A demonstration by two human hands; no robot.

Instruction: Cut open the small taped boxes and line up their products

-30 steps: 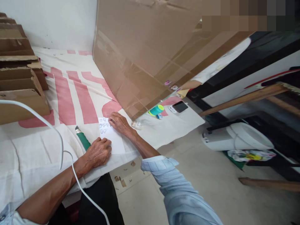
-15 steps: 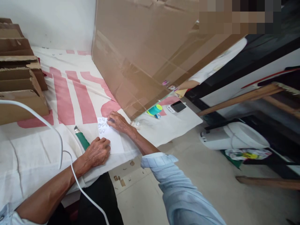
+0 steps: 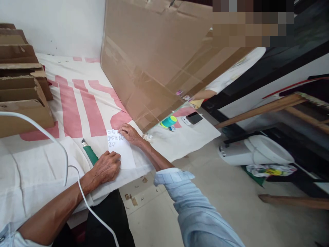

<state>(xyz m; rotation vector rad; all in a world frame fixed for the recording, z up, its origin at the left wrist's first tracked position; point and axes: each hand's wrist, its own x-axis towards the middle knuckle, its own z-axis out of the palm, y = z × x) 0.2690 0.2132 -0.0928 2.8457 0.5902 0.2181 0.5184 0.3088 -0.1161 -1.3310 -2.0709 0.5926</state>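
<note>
A white sheet of paper with rows of small outlined shapes near its top lies at the table's front edge. Curled over the lower left side of the sheet, my left hand holds it down. My right hand rests on the upper right part of the paper with its fingers bent together; whatever they hold is hidden beneath them. A green utility knife lies just left of the sheet, its lower end covered by my left hand.
Folded cardboard pieces stand at the left, and a large cardboard panel rises ahead. A white cable crosses my left arm. Beyond the panel are a turquoise-yellow cylinder, a phone and another person's arm.
My right hand has shifted slightly to the right, so more of the outlined shapes show on the paper. My left hand stays in place. The view has moved a little.
</note>
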